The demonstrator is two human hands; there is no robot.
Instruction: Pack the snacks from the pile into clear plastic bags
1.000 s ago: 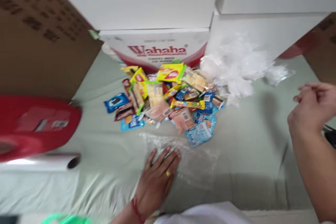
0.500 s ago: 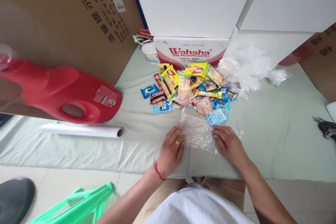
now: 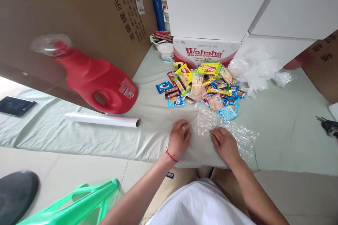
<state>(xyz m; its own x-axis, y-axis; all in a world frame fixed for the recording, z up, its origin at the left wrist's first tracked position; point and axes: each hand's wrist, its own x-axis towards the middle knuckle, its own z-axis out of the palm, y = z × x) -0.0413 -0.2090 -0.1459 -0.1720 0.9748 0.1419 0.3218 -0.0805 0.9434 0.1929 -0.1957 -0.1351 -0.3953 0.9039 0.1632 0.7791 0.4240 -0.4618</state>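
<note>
A crumpled sheet of clear plastic film lies on the cloth-covered table in front of me. My left hand, with a ring and a red cord bracelet, has its fingers curled closed at the film's left edge. My right hand pinches the film from the right, its fingers pressed together; more film spreads out beyond that hand. Just past the film is a pile of small wrapped snacks in yellow, blue, red and clear wrappers. A light-blue snack packet lies at the film's far edge.
A red jug and a white roll lie left; a phone is farther left. White boxes and a Wahaha carton stand behind. Clear plastic bags sit back right, pliers far right. A green stool stands below.
My hands have come closer together, and the film now bunches between them and stretches out to the right past my right hand. The camera view has turned left.
</note>
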